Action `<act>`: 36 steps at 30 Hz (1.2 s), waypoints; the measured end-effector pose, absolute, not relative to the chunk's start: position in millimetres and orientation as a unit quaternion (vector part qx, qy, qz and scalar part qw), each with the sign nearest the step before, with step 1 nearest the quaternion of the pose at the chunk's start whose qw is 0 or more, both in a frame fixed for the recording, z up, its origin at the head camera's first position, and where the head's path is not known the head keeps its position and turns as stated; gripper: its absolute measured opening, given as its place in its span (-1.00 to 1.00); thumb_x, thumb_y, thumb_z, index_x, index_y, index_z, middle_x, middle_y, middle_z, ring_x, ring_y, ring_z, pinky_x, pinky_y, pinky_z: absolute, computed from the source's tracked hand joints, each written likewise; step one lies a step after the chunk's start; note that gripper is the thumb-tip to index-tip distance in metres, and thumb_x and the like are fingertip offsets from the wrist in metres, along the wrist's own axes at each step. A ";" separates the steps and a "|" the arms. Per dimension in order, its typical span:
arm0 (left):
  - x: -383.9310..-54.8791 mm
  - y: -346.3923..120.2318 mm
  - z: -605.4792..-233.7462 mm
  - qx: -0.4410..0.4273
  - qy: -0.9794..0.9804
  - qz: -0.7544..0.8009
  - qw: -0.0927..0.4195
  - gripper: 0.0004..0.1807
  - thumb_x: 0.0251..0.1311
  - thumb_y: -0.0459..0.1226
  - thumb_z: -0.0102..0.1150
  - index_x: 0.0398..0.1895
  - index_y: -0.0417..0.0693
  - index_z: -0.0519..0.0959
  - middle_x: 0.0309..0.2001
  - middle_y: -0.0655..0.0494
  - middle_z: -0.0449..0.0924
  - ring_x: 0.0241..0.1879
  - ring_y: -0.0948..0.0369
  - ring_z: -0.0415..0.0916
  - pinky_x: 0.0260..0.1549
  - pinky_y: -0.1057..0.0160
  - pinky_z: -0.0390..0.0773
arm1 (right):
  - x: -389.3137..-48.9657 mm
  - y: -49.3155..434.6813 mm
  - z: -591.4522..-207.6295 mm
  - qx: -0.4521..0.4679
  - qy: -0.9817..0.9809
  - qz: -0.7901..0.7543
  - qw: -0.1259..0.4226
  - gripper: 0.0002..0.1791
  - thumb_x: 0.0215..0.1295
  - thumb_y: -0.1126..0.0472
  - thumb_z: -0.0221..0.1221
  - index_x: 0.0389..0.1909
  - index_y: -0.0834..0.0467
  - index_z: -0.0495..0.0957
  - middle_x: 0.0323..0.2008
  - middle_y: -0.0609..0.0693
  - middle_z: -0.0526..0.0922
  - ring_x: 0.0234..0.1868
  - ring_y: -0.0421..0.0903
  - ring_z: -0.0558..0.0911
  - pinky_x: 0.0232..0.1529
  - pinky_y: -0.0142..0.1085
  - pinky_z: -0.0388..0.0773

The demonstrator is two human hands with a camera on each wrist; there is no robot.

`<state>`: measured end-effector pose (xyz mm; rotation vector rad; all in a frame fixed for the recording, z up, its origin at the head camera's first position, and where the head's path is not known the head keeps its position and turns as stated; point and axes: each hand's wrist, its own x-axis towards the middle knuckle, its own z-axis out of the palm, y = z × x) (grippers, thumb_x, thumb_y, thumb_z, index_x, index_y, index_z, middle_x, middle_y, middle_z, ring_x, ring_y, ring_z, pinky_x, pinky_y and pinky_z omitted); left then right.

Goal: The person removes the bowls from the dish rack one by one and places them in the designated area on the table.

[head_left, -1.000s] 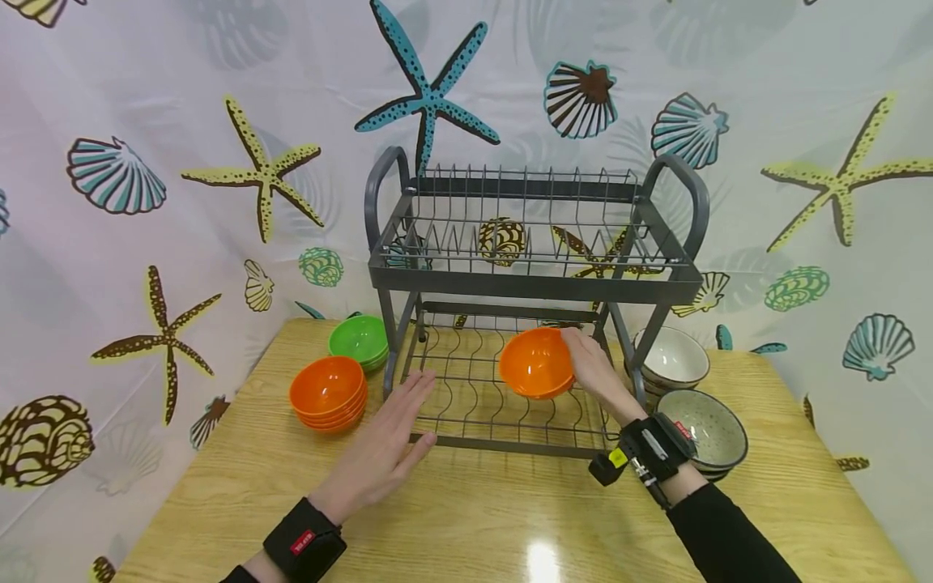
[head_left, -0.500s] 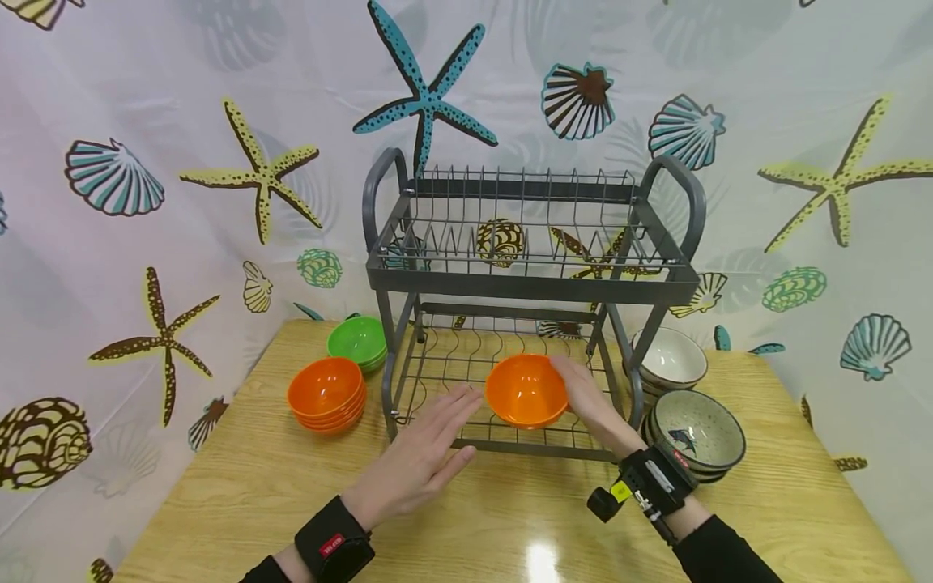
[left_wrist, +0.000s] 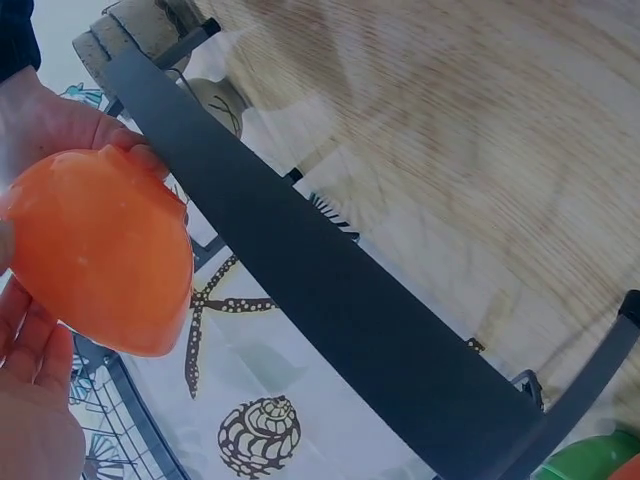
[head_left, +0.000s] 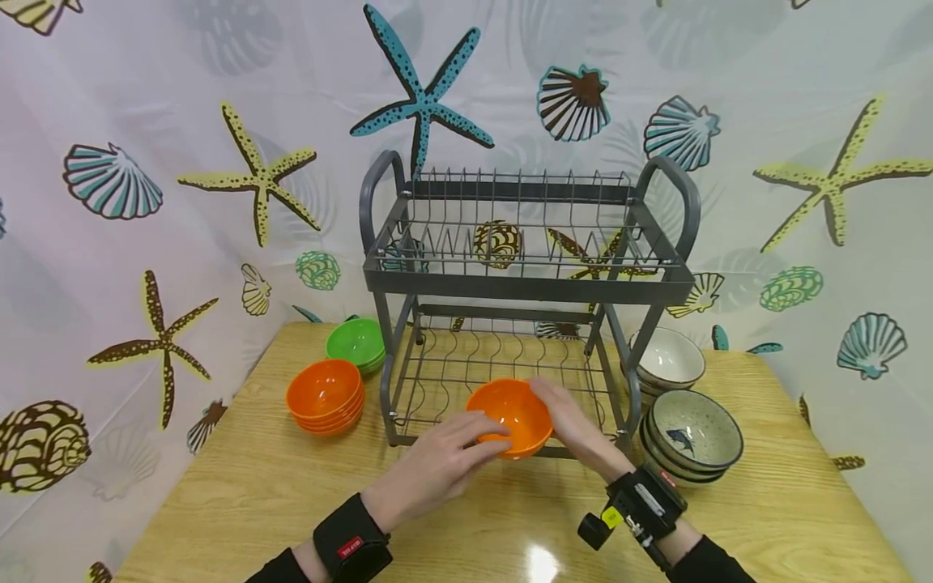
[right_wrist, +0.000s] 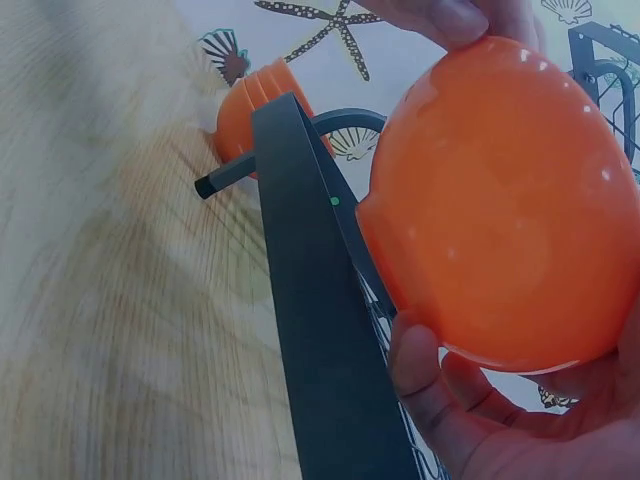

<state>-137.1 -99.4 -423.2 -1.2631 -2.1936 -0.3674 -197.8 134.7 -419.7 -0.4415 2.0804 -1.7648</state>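
An orange bowl [head_left: 523, 417] is held up over the front edge of the grey two-tier dish rack [head_left: 528, 285], its inside facing me. My right hand [head_left: 576, 425] grips its right rim, with the thumb low on the wall in the right wrist view. At the opposite side my left hand [head_left: 437, 465] has its fingers and thumb on the rim, pinching it. The left wrist view shows the bowl's smooth outside [left_wrist: 105, 250] between both hands. The same outside [right_wrist: 500, 210] fills much of the right wrist view.
Left of the rack are stacked orange bowls [head_left: 324, 393] and stacked green bowls [head_left: 357, 342]. White bowls [head_left: 669, 358] and speckled bowls [head_left: 696, 429] are stacked at its right. A patterned cloth [head_left: 291, 65] hangs behind the wooden table [head_left: 240, 478].
The orange bowl has come toward me and slightly left, out of the lower tier, in my right hand. My left hand has moved right and now takes hold of its left rim.
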 end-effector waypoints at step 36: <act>-131.1 -182.6 -402.6 -0.367 -0.837 -0.192 0.358 -0.81 0.16 -0.52 0.31 -0.20 -0.13 0.67 -0.28 0.13 0.58 -0.25 0.24 0.49 -0.30 0.32 0.59 | -167.9 176.7 -415.1 -0.198 0.740 -0.626 0.150 -0.44 0.66 0.06 -0.19 0.32 0.48 0.30 -0.09 -0.06 0.53 -0.15 -0.09 0.73 -0.09 -0.24 0.74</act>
